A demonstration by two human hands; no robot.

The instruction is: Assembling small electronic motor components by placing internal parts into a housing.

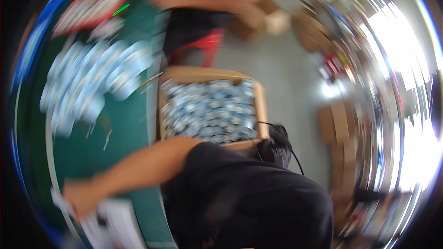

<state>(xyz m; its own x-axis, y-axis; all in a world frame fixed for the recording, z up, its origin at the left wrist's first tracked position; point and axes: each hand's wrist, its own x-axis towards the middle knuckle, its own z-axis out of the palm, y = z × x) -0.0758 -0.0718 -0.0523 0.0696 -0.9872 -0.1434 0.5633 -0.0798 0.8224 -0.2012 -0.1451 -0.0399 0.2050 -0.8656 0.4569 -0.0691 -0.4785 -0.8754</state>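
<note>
While blurred, left hand [80, 198] grips white sheet [115, 226] | green table [124, 129] | right hand unseen

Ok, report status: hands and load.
Left hand on white sheet at edge of green table, grip blurred. Right hand not in view. Carton of blue-white packets beside table, apart from hand.

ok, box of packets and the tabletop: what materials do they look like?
Box: looks like corrugated cardboard, going by its matte tan walls and folded flaps. Small packets inside: probably glossy plastic or foil, blue-white with bright glints; blur leaves it open. Tabletop: smooth, matte green surface with a pale edge strip; the material underneath is unclear.
</note>
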